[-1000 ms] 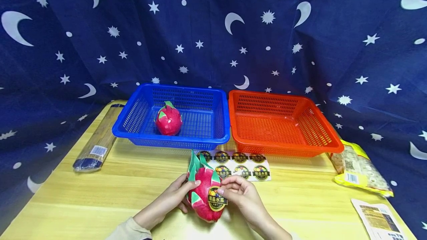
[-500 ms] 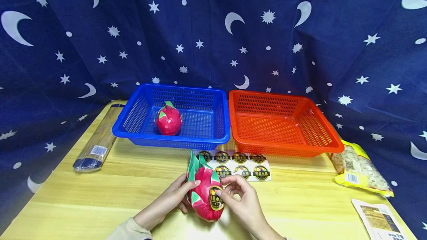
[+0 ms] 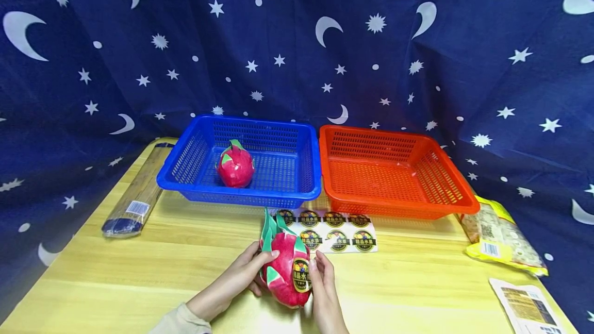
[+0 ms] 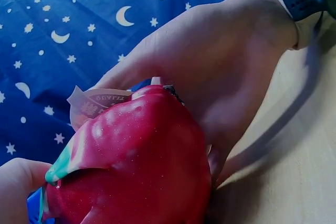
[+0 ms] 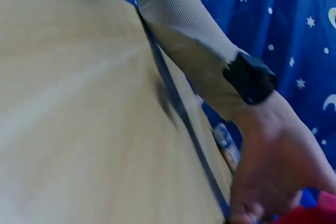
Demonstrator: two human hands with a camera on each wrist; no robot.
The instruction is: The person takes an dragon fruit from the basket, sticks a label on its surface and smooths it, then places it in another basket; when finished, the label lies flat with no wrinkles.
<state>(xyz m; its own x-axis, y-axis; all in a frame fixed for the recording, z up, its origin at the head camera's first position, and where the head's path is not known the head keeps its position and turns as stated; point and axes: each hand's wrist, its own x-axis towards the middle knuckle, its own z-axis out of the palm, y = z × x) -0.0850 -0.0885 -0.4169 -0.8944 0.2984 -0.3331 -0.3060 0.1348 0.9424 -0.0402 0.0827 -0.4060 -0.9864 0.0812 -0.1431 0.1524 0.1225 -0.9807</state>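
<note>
My left hand (image 3: 241,272) grips a pink dragon fruit (image 3: 283,251) with green leaf tips, its thumb lying on the fruit's upper left side. A round black-and-gold fruit sticker (image 3: 300,274) is on the fruit's right side. The thumb of my right hand (image 3: 325,293) presses at the sticker's right edge, its fingers extended along that side of the fruit. In the left wrist view, part of the sticker (image 4: 97,103) stands away from the dragon fruit (image 4: 142,156), by the right hand (image 4: 210,66). The right wrist view shows the left hand (image 5: 278,156) beside the fruit.
A sheet of round stickers (image 3: 348,233) lies behind the fruit. Farther back stand a blue basket (image 3: 241,197), holding another dragon fruit (image 3: 235,166), and a red basket (image 3: 399,207). Packages lie at the sides: a long one (image 3: 139,189), a yellow bag (image 3: 506,236), a white pouch (image 3: 526,305).
My right hand has shifted from pinching the sticker's edge to pressing it with the thumb, its wrist drawn inward. The sticker's right edge now lies nearer the fruit. The left hand holds still.
</note>
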